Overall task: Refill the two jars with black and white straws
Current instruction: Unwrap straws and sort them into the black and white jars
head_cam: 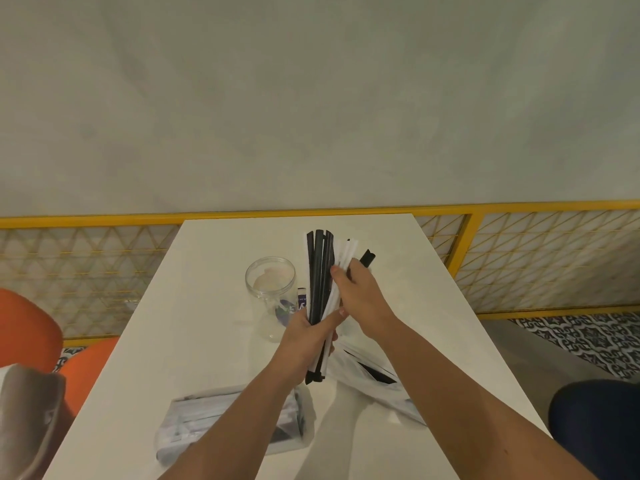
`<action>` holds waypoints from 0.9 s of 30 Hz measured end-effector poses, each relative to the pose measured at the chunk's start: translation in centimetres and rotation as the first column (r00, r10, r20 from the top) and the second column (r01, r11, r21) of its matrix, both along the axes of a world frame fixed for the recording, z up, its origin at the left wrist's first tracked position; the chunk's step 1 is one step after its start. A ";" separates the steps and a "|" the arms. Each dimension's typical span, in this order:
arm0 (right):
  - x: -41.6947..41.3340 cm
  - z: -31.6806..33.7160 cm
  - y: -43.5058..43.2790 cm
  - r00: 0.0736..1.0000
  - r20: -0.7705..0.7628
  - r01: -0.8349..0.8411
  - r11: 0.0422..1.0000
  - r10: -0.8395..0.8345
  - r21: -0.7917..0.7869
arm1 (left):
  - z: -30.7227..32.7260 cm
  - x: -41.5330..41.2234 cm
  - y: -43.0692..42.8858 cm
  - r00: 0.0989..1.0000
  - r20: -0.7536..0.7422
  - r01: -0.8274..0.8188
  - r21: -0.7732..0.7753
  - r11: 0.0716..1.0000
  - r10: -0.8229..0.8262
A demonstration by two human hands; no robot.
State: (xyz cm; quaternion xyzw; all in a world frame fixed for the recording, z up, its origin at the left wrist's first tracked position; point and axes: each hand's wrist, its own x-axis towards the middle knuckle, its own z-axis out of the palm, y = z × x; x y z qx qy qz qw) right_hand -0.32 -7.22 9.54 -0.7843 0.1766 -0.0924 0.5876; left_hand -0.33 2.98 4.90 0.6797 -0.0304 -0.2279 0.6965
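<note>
While the left hand is curling round the lower end of the black and white straws above the table middle, the right hand is pinching a few higher up; the clear jar is standing beside them.

dim, even light | soft shadows | wide-angle edge bending | slight blur

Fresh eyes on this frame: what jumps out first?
The bundle of black and white straws over the white table: the left hand grips its lower part, the right hand pinches the upper straws. A clear jar left of it holds no straws.
</note>
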 end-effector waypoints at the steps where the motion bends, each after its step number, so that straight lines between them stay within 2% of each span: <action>1: 0.2 -0.1 0.1 1.000 -0.012 0.005 0.999 -0.004 0.041 | 0.1 0.0 0.1 1.000 0.000 -0.006 -0.011 1.000 0.006; 5: 0.7 0.0 0.6 1.000 -0.026 0.013 0.954 -0.005 0.300 | 0.5 0.0 0.7 0.999 -0.004 -0.038 -0.094 0.995 0.038; 14: 2.8 0.7 2.1 0.996 -0.078 0.083 0.845 -0.049 0.528 | 0.9 1.7 3.2 0.995 -0.022 -0.101 -0.099 0.990 0.099; 19: 5.9 2.5 1.3 0.979 0.101 0.070 0.763 -0.175 0.643 | 0.8 3.0 5.3 0.974 -0.065 -0.224 -0.117 0.968 0.217; 23: 8.3 3.6 1.5 0.932 0.232 0.042 0.719 -0.279 0.693 | 0.8 3.9 6.8 0.967 -0.080 -0.247 -0.095 0.964 0.240; 27: 10.2 2.5 2.7 0.903 0.336 -0.021 0.752 -0.268 0.658 | 0.9 4.0 7.3 0.975 -0.108 -0.208 -0.130 0.969 0.195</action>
